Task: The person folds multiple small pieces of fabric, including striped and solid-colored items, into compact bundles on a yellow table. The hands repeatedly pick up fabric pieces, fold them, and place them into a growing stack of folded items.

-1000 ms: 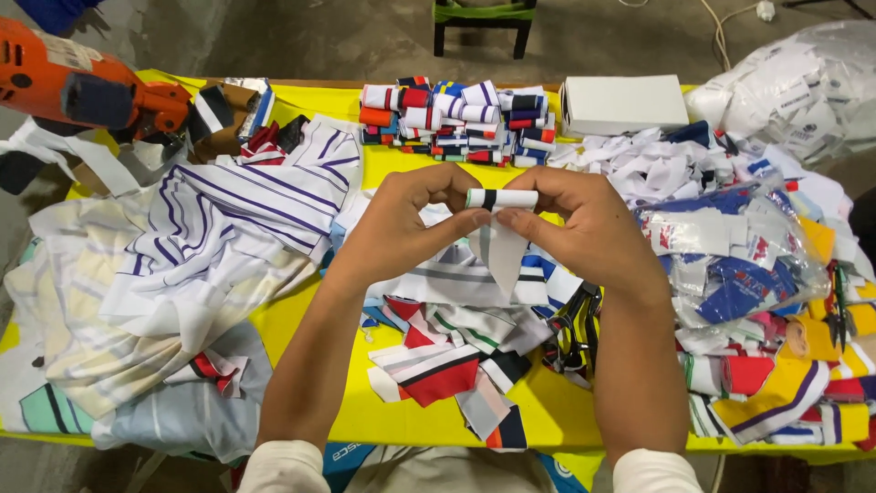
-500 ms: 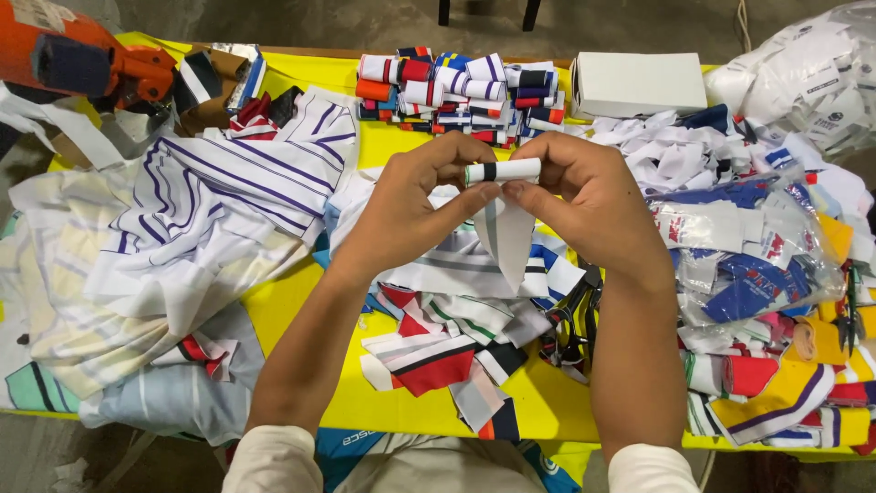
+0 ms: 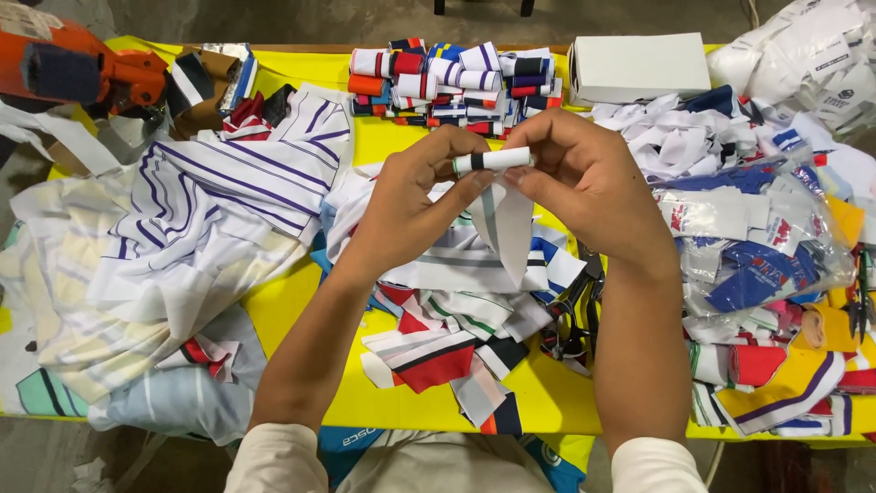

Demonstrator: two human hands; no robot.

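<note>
— What did the hands hold?
— The left hand (image 3: pixel 411 205) and right hand (image 3: pixel 593 178) both pinched a white cloth roll (image 3: pixel 493 161) above the yellow table (image 3: pixel 292 310).
— Any change?
— Its loose tail (image 3: pixel 506 224) hung shorter than half a second before; rolling looked nearly finished, beside scissors (image 3: pixel 575 310).

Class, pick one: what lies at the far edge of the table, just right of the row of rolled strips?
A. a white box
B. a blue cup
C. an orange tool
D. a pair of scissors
A: the white box sits directly right of the rolled strips at the far edge of the yellow table.
</note>
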